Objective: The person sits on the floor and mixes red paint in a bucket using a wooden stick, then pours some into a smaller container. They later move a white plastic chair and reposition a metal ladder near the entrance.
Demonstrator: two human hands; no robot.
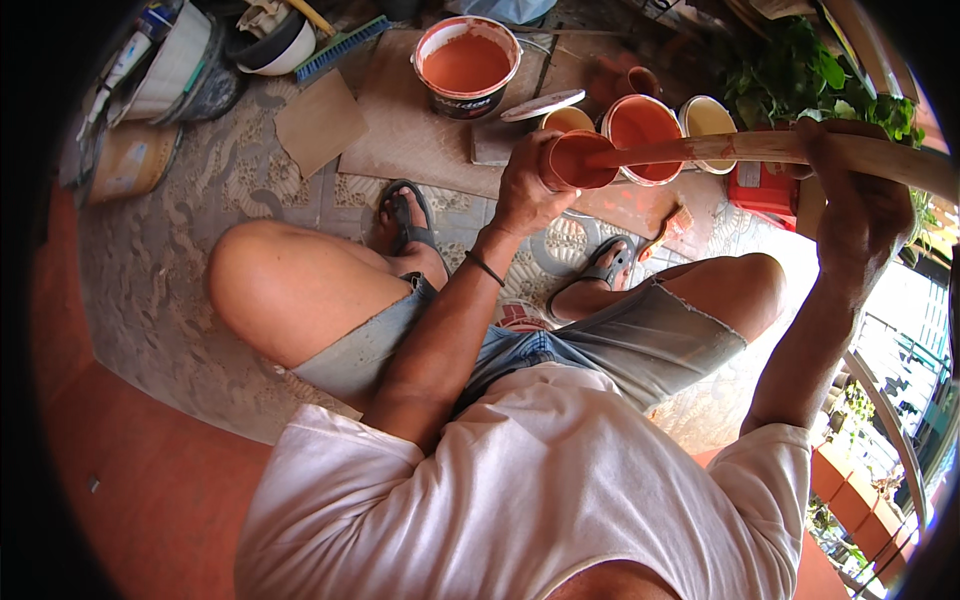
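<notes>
My left hand [532,190] is wrapped round a small cup [563,172] coated red-orange inside, held in front of my knees. In my right hand [862,205] is a long wooden stick [745,147], its fingers closed round the upper part. Red-orange colour covers the stick's lower end, which reaches over the cup's rim into its mouth. Whether it touches the bottom is hidden. Just beyond the cup stand a bucket of red-orange paint [640,135], a cream-coloured container [710,130] and a partly hidden yellowish one [566,119].
A larger paint bucket [466,68] stands on a stained board [395,130], with a pale lid [543,106] nearby. A paint-smeared brush [668,232] lies by my right foot. A blue broom head [343,48] and stacked tubs [170,70] sit at far left; plants [800,75] grow at far right.
</notes>
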